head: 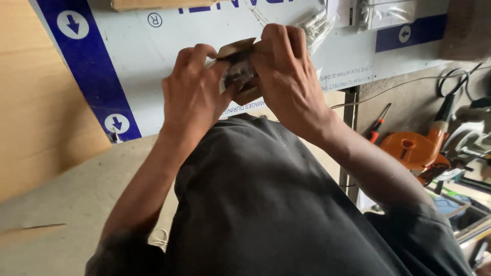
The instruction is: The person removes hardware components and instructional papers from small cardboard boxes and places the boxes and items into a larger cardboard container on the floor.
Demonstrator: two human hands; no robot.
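My left hand [192,89] and my right hand [286,71] are closed together on a small brown cardboard box [238,51] with dark metal hardware in it. The box's flap sticks up between my thumbs. I hold it in front of my chest, above a white panel [148,56] with a blue film border and arrow marks. What exactly lies inside the box is mostly hidden by my fingers.
Clear plastic bags of screws [317,25] lie on the panel beyond my right hand. A wooden board [41,102] stands at the left. At the right are an orange power tool [417,148], a screwdriver [378,125], cables and a cluttered bin.
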